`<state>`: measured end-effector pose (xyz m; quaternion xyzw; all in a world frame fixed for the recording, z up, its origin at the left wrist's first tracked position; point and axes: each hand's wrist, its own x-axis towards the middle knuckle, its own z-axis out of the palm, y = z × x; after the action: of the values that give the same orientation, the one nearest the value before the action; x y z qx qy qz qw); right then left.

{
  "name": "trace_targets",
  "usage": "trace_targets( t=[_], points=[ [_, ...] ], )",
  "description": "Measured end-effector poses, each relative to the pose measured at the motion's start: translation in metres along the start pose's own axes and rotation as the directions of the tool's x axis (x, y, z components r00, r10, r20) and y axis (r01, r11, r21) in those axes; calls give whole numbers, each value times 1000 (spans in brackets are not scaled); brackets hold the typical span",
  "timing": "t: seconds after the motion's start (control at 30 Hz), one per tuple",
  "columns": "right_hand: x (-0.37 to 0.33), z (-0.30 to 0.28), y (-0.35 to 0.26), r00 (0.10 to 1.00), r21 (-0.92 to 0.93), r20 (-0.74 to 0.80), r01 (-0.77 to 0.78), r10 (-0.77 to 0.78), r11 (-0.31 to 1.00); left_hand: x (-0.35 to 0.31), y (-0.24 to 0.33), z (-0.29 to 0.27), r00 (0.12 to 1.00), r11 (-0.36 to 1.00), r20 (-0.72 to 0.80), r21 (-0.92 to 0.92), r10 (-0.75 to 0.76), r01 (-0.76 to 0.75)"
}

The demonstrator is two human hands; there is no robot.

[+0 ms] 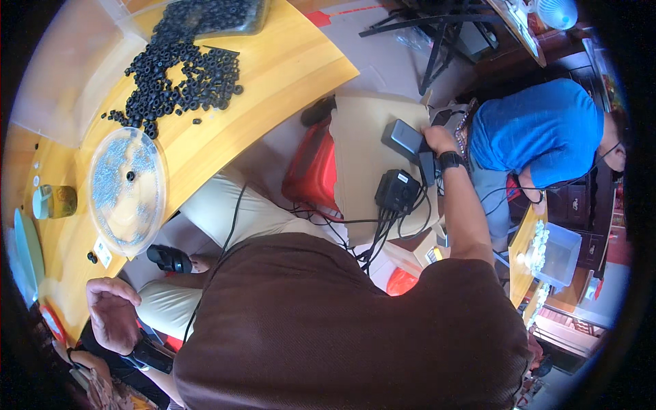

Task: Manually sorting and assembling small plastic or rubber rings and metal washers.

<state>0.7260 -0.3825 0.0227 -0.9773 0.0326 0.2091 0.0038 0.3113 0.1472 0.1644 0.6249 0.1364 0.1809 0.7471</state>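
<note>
My right hand (443, 140) reaches out over a cardboard box (359, 143), a dark watch on its wrist. Its fingers are curled in at the edge of a dark grey rectangular block (403, 139) and a smaller black block (427, 168); exactly what they grip is hidden. A black box-shaped device (397, 191) with several cables lies nearer to me on the cardboard. At the lower left, my left hand (113, 314) is open beside the wooden table (273, 89), fingers loosely bent and holding nothing.
Many small black rings (164, 89) spread over the table. A round clear tray (154, 219) holds small silvery pieces. A lidded cup (58, 201) stands beyond it. Between table and cardboard is a red stool (311, 167). A person in a blue shirt (540, 130) sits at the right. Cables hang near my lap.
</note>
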Motion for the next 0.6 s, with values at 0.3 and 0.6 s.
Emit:
trace_targets(
  t=[0.3, 0.6],
  points=[
    [-5, -23, -24, 978, 54, -205, -29, 40, 998, -37, 8, -30, 997, 998, -40, 2, 59, -59],
    [-133, -140, -221, 578, 368, -575, 815, -579, 448, -39, 10, -18, 975, 985, -206, -167, -78, 44]
  ],
)
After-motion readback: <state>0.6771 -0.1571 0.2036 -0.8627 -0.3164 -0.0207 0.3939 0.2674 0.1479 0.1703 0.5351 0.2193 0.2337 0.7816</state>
